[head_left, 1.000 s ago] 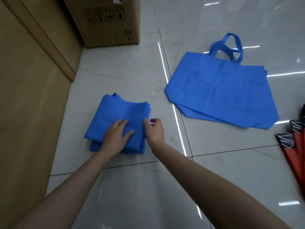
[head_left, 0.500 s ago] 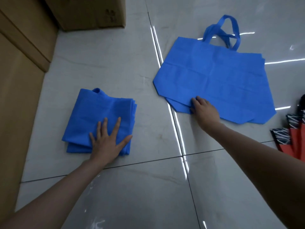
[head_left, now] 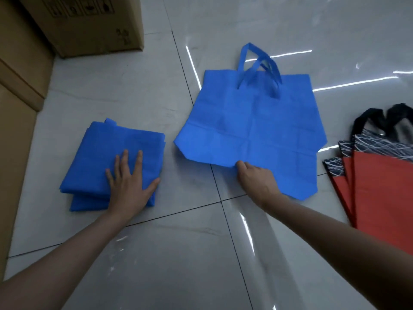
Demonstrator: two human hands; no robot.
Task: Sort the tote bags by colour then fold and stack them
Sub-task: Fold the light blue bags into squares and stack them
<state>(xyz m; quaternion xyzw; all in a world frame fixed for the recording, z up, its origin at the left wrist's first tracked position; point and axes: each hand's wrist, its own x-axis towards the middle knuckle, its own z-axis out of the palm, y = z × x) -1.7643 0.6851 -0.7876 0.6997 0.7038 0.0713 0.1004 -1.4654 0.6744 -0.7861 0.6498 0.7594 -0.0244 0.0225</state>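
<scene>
A stack of folded blue tote bags [head_left: 107, 157] lies on the floor at the left. My left hand [head_left: 129, 184] rests flat on its near right corner, fingers spread. An unfolded blue tote bag [head_left: 252, 128] lies flat in the middle, handles pointing away from me, with another blue bag's edge showing under its near right corner. My right hand [head_left: 254, 177] pinches this bag's near edge, fingers curled. Red tote bags [head_left: 380, 186] with black-and-white patterned tops and black handles lie fanned out at the right edge.
A large cardboard box [head_left: 93, 23] stands at the back left. A brown cardboard wall [head_left: 15, 108] runs along the left side. The floor is glossy grey tile [head_left: 178, 253] with dark grout lines and light reflections.
My right hand left the folded stack, reached right, took hold of the flat blue bag's near edge and drew it closer and squarer to me. My left hand stays pressed on the stack.
</scene>
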